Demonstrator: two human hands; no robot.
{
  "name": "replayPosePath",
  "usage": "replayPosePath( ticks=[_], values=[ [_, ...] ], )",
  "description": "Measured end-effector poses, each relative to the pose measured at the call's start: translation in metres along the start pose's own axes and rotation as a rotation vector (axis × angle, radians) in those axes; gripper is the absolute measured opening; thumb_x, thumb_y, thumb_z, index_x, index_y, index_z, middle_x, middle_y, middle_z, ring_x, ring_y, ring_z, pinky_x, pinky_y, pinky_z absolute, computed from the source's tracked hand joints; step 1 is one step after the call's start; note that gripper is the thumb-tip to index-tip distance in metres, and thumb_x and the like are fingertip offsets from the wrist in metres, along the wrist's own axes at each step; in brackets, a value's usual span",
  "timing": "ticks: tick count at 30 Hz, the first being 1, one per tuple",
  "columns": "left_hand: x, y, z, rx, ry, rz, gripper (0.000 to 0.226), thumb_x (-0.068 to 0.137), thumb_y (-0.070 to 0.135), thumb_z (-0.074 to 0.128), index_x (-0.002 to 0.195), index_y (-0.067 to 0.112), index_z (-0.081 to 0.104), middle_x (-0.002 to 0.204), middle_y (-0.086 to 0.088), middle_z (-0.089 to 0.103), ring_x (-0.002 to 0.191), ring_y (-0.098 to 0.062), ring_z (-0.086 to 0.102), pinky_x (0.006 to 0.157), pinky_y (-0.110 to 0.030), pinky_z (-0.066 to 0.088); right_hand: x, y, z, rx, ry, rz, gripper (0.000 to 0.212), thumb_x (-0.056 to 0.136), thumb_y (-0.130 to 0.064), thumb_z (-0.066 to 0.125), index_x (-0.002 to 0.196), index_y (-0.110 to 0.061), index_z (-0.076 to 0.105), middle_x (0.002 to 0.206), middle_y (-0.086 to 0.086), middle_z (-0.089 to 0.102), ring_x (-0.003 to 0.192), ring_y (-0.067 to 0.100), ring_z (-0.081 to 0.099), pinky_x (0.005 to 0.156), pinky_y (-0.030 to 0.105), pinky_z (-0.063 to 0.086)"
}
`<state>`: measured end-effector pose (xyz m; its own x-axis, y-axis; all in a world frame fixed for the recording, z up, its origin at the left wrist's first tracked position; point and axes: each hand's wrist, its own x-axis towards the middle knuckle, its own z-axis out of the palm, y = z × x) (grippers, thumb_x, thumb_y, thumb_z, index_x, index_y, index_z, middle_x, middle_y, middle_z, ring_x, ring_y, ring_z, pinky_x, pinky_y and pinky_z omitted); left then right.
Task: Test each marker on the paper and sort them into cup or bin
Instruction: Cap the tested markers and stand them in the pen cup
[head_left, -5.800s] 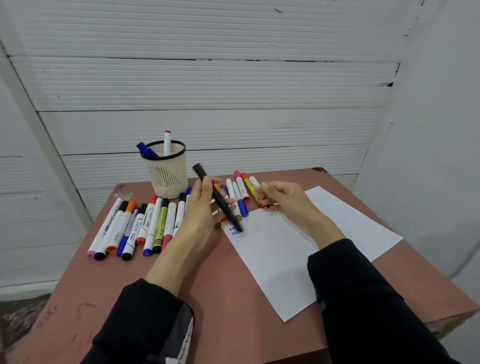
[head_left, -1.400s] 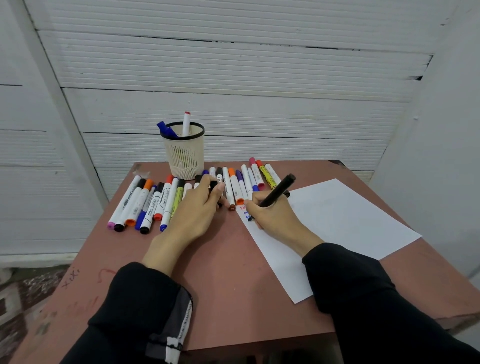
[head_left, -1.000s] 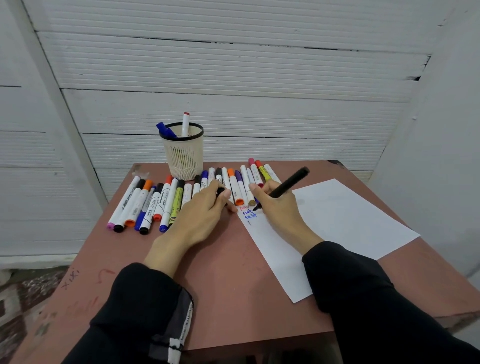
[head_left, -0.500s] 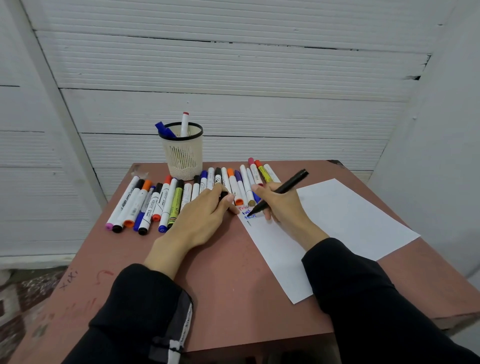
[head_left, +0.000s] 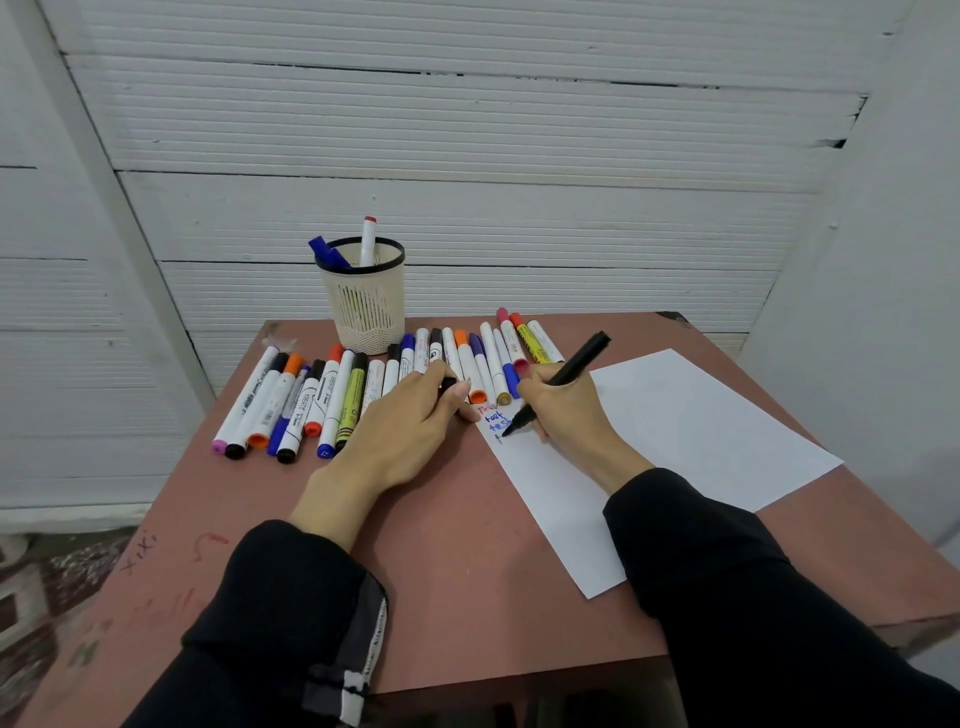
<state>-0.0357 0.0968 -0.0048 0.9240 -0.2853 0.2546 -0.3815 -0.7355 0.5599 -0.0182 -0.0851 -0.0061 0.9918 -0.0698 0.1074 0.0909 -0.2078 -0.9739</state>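
My right hand (head_left: 563, 410) grips a black marker (head_left: 571, 371), uncapped, with its tip on the near left corner of the white paper (head_left: 685, 431), beside red and blue test words. My left hand (head_left: 410, 421) rests on the table next to the paper's corner and pinches the marker's black cap (head_left: 448, 385) between its fingertips. A row of several capped markers (head_left: 332, 397) lies across the table behind my hands. A cream mesh cup (head_left: 363, 301) with a black rim stands at the back, holding blue markers and a red-capped one. No bin is in view.
The reddish-brown table (head_left: 467, 545) stands against a white panelled wall. Its left edge drops to a patterned floor. Another white wall rises close on the right.
My right hand lowered the marker tip back to the paper and started a mark below the blue words. The left hand stayed put with the cap.
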Motion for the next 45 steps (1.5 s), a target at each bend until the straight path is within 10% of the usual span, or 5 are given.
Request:
replayPosePath(
  ticks=[19,25,28,34,45],
  values=[
    [0.002,-0.002,0.0015,0.006,0.016,-0.002,0.022,0.1,0.048,0.026,0.09,0.037,0.041,0.094,0.024,0.068,0.094,-0.002,0.049,0.074,-0.031,0.039,0.0036,0.0017,-0.0008,0.051,0.053,0.016,0.035,0.09,0.0,0.056,0.06,-0.012,0.041,0.057,0.0,0.036,0.057,0.01,0.041,0.058,0.021,0.043],
    [0.0012,-0.0012,0.0016,0.013,0.022,-0.007,0.019,0.101,0.047,0.027,0.089,0.038,0.04,0.095,0.023,0.068,0.094,-0.003,0.049,0.076,-0.031,0.04,-0.0038,-0.0031,-0.0054,0.185,-0.007,-0.07,0.032,0.099,-0.028,0.053,0.081,-0.002,0.06,0.06,0.009,0.058,0.041,0.009,0.044,0.04,0.016,0.034],
    [0.0019,-0.0018,0.0022,0.022,0.026,-0.006,0.02,0.101,0.048,0.027,0.087,0.038,0.038,0.094,0.025,0.069,0.094,-0.003,0.049,0.074,-0.03,0.038,-0.0039,-0.0015,-0.0022,0.077,-0.059,-0.133,0.042,0.092,-0.038,0.061,0.077,0.001,0.06,0.062,0.014,0.063,0.046,0.012,0.053,0.055,0.022,0.047],
    [0.0033,-0.0029,0.0034,0.028,0.034,-0.008,0.024,0.1,0.048,0.027,0.095,0.031,0.044,0.093,0.023,0.069,0.093,-0.004,0.049,0.075,-0.031,0.039,-0.0022,0.0031,0.0004,-0.069,-0.045,-0.123,0.04,0.085,0.0,0.059,0.056,-0.015,0.035,0.049,-0.005,0.033,0.047,0.003,0.039,0.064,0.028,0.051],
    [0.0051,-0.0053,0.0048,0.074,0.031,-0.012,0.03,0.099,0.051,0.023,0.096,0.03,0.044,0.099,0.017,0.068,0.093,-0.006,0.05,0.076,-0.034,0.042,-0.0022,0.0046,0.001,-0.097,-0.076,-0.174,0.041,0.09,-0.003,0.056,0.057,-0.016,0.036,0.051,-0.006,0.034,0.054,0.004,0.04,0.062,0.02,0.047]
  ],
)
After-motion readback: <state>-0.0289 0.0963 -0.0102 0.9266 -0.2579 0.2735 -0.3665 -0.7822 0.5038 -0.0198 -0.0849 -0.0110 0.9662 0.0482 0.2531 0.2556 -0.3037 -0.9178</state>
